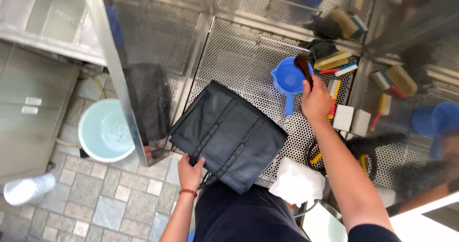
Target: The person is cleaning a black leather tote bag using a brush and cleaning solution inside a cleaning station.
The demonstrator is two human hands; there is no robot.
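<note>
One dark bag (229, 134), one brush (303, 68)

Matt dark cloth bag (229, 134) lies on perforated shiny metal table (239, 55) (blue plastic scoop (288, 78) glossy).

A bag (229, 134) lies on a perforated surface (244, 65). A scoop (288, 79) sits to its right, sponges (351, 120) farther right. A bucket (105, 130) stands on the floor (95, 199) at left.

A perforated steel tabletop (239, 60) with mirror-like metal walls (143, 41) stands over a floor (95, 199) of grey stone pavers. A pale blue bucket (104, 129) sits there beside steel cabinets (28, 108).
</note>
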